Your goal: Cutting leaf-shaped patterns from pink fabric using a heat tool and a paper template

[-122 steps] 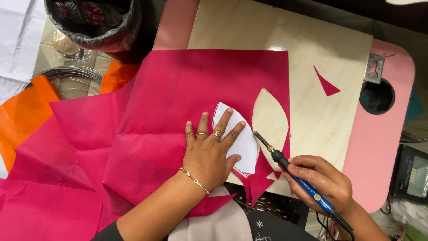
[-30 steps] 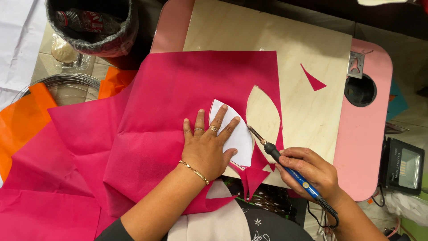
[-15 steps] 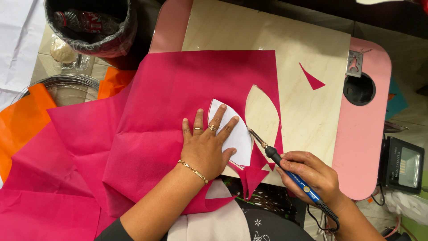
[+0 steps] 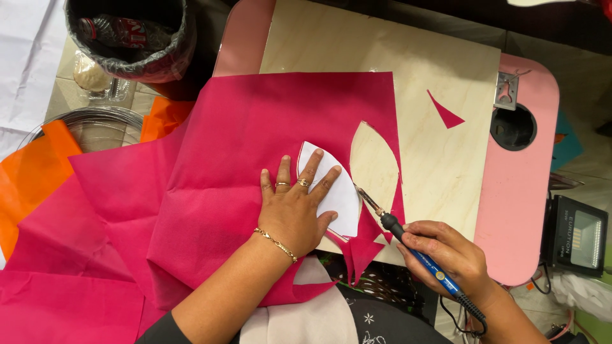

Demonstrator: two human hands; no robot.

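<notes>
Left hand (image 4: 294, 213) spread flat, pressing white petal template (image 4: 336, 191) onto pink fabric (image 4: 255, 134); right hand (image 4: 446, 255) gripping soldering iron (image 4: 408, 245), tip at template's edge.

A clear plastic bottle with a red-and-white label (image 4: 121, 30) lies inside the black-lined bin (image 4: 167, 66) at top left. Below the bin sits a clear plastic packet (image 4: 95, 78) holding something pale and round. No signs or screens are seen.

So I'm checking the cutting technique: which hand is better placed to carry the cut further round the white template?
Right hand: it grips the blue hot-tip tool, tip at the white template edge. Left hand lies flat, pinning it to the pink fabric.
</notes>
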